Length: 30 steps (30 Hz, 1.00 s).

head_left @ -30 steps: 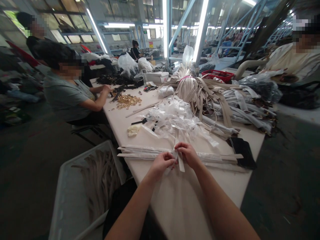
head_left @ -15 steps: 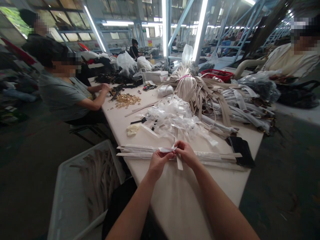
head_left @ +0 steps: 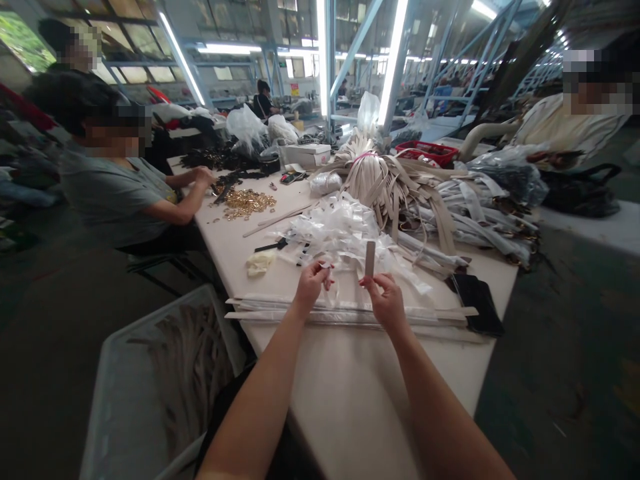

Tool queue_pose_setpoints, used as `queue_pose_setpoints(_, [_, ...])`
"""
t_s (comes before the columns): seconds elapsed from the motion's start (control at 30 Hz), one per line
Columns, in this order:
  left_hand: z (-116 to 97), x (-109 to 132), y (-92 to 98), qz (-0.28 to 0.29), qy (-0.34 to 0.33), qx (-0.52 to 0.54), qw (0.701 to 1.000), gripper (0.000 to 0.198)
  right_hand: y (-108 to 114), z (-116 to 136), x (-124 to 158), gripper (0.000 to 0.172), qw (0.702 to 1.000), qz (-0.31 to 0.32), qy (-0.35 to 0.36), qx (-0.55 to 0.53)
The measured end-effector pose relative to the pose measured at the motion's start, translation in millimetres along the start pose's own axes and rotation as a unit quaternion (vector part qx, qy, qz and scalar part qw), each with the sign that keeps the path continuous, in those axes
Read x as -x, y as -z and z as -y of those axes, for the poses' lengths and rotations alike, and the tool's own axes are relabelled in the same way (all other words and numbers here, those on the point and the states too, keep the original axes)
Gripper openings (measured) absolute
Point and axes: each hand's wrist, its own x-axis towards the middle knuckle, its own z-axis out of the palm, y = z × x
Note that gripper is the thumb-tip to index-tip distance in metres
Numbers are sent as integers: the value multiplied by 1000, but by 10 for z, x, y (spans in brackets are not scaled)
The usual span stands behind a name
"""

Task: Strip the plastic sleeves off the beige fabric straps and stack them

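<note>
My right hand [head_left: 389, 301] pinches the lower end of a short grey-beige strap [head_left: 370, 259], which stands upright above its fingertips. To the left, my left hand [head_left: 311, 287] is closed on a small piece of white film [head_left: 326, 265]. The two hands are apart, above the near part of the table. Beneath and behind them, long wrapped strips [head_left: 270, 311] lie crosswise. A loose heap of clear and white plastic film [head_left: 335, 227] is just beyond the hands.
A bundle of beige straps [head_left: 373, 177] lies behind the film, with wrapped straps [head_left: 490, 223] at right. A black pouch [head_left: 479, 303] is by the right edge. Gold rings [head_left: 247, 202] lie near a seated person at left. A plastic bin [head_left: 120, 393] holds straps at lower left.
My hands have moved apart. The strap, earlier pointing down under my fingers, now stands upright in my right hand. The white piece has gone left with my left hand.
</note>
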Motion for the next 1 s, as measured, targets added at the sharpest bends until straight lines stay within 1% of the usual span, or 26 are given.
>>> queue_pose_setpoints(0.07, [14, -72, -64, 24, 0, -15, 1000, 9, 27, 36, -103, 34, 999, -4, -16, -39])
queue_pose_setpoints(0.13, [-19, -133, -121, 51, -37, -92, 994, 8, 16, 84, -220, 32, 996, 15, -49, -74])
queue_pose_setpoints(0.17, [-48, -156, -146, 68, -62, -144, 985, 10, -3, 105, -273, 33, 995, 29, -60, -72])
queue_pose_setpoints(0.23, [-116, -186, -178, 104, -107, -243, 958, 15, -54, 122, -350, 35, 995, 59, -64, -40])
queue_pose_setpoints(0.3, [-177, -204, -175, 143, -125, -307, 933, 21, -112, 88, -375, 37, 995, 77, -58, -10])
queue_pose_setpoints(0.4, [-242, -217, -91, 198, -112, -362, 904, 22, -177, -59, -333, 39, 996, 45, -70, -7])
queue_pose_setpoints(0.43, [-259, -205, -53, 200, -112, -377, 898, 19, -189, -118, -311, 39, 996, 35, -82, -14])
queue_pose_setpoints(0.47, [-271, -176, -22, 182, -117, -389, 896, 16, -198, -174, -290, 39, 995, 25, -97, -26])
queue_pose_setpoints(0.5, [-278, -123, -4, 143, -127, -396, 898, 13, -205, -221, -272, 40, 992, 13, -114, -42])
queue_pose_setpoints(0.53, [-276, -45, -8, 88, -140, -395, 904, 11, -213, -256, -259, 41, 989, -4, -132, -62])
queue_pose_setpoints(0.6, [-228, 176, -93, -24, -165, -366, 916, 11, -240, -286, -243, 42, 979, -61, -162, -109])
queue_pose_setpoints(0.63, [-178, 299, -172, -58, -169, -338, 924, 13, -260, -283, -237, 42, 973, -89, -171, -130])
queue_pose_setpoints(0.67, [-112, 411, -267, -57, -163, -303, 937, 15, -285, -274, -231, 42, 967, -108, -177, -147])
queue_pose_setpoints(0.7, [-34, 497, -369, -49, -139, -258, 955, 19, -313, -263, -224, 41, 964, -118, -179, -159])
queue_pose_setpoints(0.77, [131, 556, -559, -27, -52, -158, 986, 26, -371, -250, -205, 41, 961, -127, -176, -172])
queue_pose_setpoints(0.83, [267, 457, -686, -39, 26, -88, 995, 32, -416, -263, -187, 41, 960, -137, -170, -176])
queue_pose_setpoints(0.87, [315, 367, -722, -55, 45, -71, 995, 33, -430, -281, -182, 41, 960, -142, -169, -174])
queue_pose_setpoints(0.93, [375, 163, -752, -84, 52, -49, 994, 35, -442, -325, -180, 43, 961, -132, -173, -167])
queue_pose_setpoints(1.0, [404, -7, -751, -84, 45, -7, 995, 37, -439, -366, -184, 44, 965, -102, -178, -167])
